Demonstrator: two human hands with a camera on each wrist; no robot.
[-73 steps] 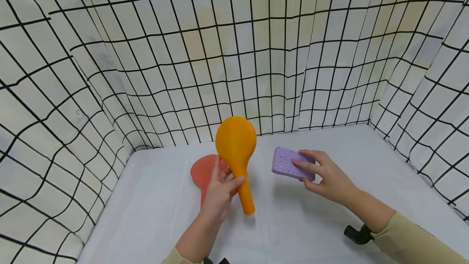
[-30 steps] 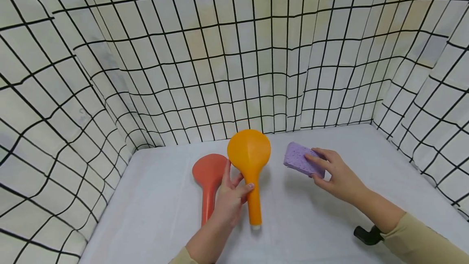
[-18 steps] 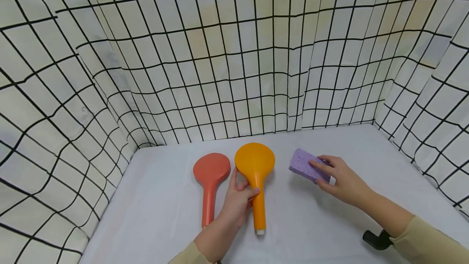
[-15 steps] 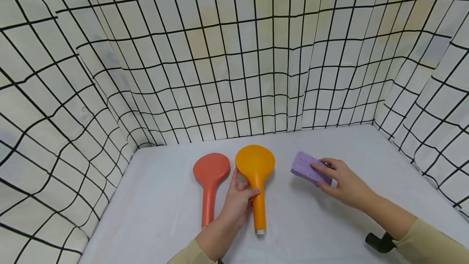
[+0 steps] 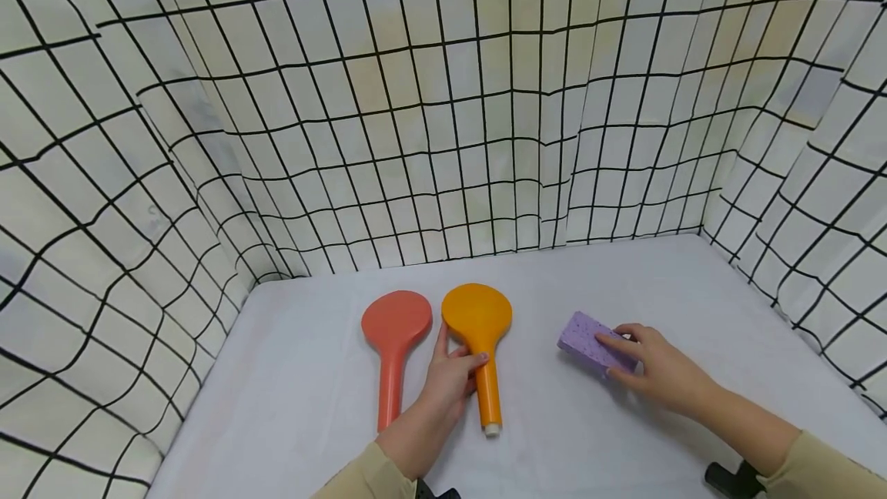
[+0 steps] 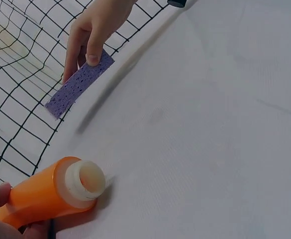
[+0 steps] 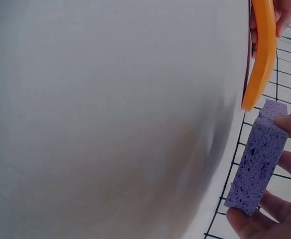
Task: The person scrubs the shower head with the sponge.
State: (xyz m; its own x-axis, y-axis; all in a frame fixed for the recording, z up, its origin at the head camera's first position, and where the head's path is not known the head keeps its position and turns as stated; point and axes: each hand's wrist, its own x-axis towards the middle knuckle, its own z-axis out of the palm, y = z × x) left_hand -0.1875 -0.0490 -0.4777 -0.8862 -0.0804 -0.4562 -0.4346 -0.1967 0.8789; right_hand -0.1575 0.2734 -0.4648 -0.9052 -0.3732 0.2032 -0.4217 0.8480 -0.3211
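Observation:
My left hand (image 5: 443, 387) holds an orange paddle-like thing (image 5: 476, 316) by its handle, thumb on top. It has a broad round head and a pale ring-shaped end (image 6: 86, 180) on the handle, seen in the left wrist view. Just to its left lies a red thing (image 5: 396, 323) of the same shape, its handle end covered by my left wrist. Over on the right, my right hand (image 5: 661, 368) pinches a purple sponge (image 5: 585, 341) between thumb and fingers. The sponge is tilted; the right wrist view shows its pitted long side (image 7: 258, 159).
A white cloth-covered table (image 5: 291, 376) lies under both hands. Black wire mesh (image 5: 443, 137) with white sheeting behind it walls off the back and both sides. A black device (image 5: 734, 480) is worn on the right wrist.
Both hands have come down. The orange thing moved right and lower, from overlapping the red one to lying beside it. The sponge moved right and lower, still held.

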